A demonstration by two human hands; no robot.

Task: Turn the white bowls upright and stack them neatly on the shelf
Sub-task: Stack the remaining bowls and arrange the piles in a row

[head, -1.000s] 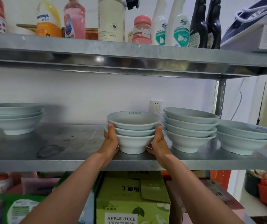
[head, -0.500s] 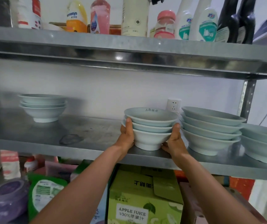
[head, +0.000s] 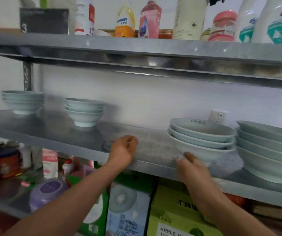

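Note:
Several stacks of upright pale bowls stand on the steel shelf [head: 55,132]. The middle-right stack [head: 203,138] sits near the front edge. My right hand [head: 190,165] is just below and left of its bottom bowl, fingers loosely curled, holding nothing. My left hand [head: 124,148] hovers over bare shelf left of that stack, fingers curled in, empty. A taller stack [head: 269,150] stands at the far right. Two more stacks stand at the back left, one [head: 84,111] of three bowls and one [head: 23,102] by the post.
An upper shelf [head: 153,53] loaded with bottles hangs low over the bowls. A wall socket [head: 218,115] is behind the middle-right stack. Below the shelf are an apple juice carton [head: 176,223], jars and packets.
Both hands have let go of the middle-right stack. The left hand has drawn away leftward and the right hand has dropped below the bowl. The view has swung left, showing a further stack.

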